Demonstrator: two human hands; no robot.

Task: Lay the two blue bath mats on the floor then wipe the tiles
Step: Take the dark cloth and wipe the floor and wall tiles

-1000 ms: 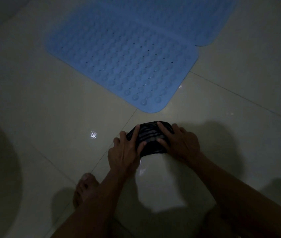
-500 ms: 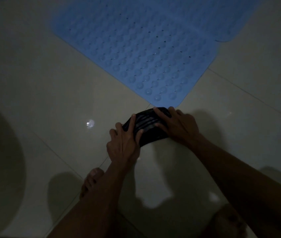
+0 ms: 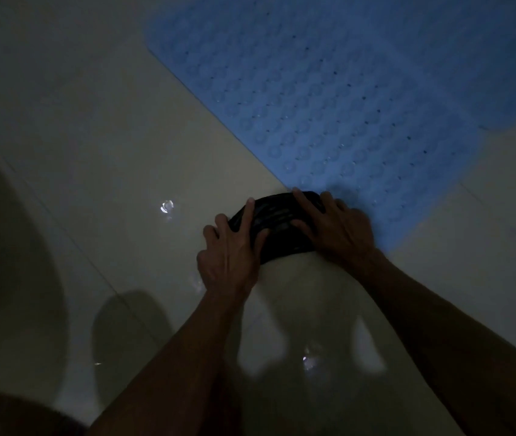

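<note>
A dark striped cloth [image 3: 274,220] lies bunched on the pale floor tiles [image 3: 99,146], touching the near corner of a blue bath mat [image 3: 322,99]. The mat is dotted with round bumps and small holes. A second blue bath mat [image 3: 499,58] overlaps it at the upper right. My left hand [image 3: 229,254] presses down on the cloth's left side with fingers spread. Pressing on the cloth's right side is my right hand [image 3: 337,229], which partly covers the mat's corner. The room is dim.
Small wet glints [image 3: 167,206] shine on the tile left of the cloth, and another glint [image 3: 308,361] shows between my forearms. Grout lines cross the floor. A large curved dark shadow [image 3: 4,262] fills the left side. A dark shape sits at the bottom left corner.
Both hands have pushed the cloth forward across the tile until it meets the mat's near corner. My view has moved closer to the mats, and my foot has dropped out of view.
</note>
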